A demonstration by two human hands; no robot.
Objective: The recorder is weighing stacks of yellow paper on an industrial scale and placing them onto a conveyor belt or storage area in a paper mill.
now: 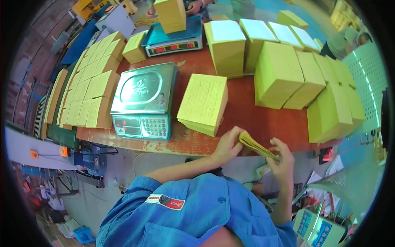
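Observation:
A thin sheaf of yellow paper (257, 146) slants down to the right above the table's front edge. Its upper left end is pinched in my left hand (228, 144). Its lower right end lies against the thumb side of my right hand (283, 160), whose fingers are bent but apart. Just left of the sheaf, beyond my left hand, stands a block of stacked yellow paper (203, 96), its top sheet marked with rows of embossed shapes. A silver digital scale (144, 90) stands left of this block, its pan bare.
Many yellow paper blocks crowd the table's left side (92, 74) and right side (277, 74); several at the back right bear white tops (224, 31). Another scale (173, 43) carries a tall block (170, 14). Behind it show a co-worker's hands (194, 7). A green perforated panel (368, 78) stands right.

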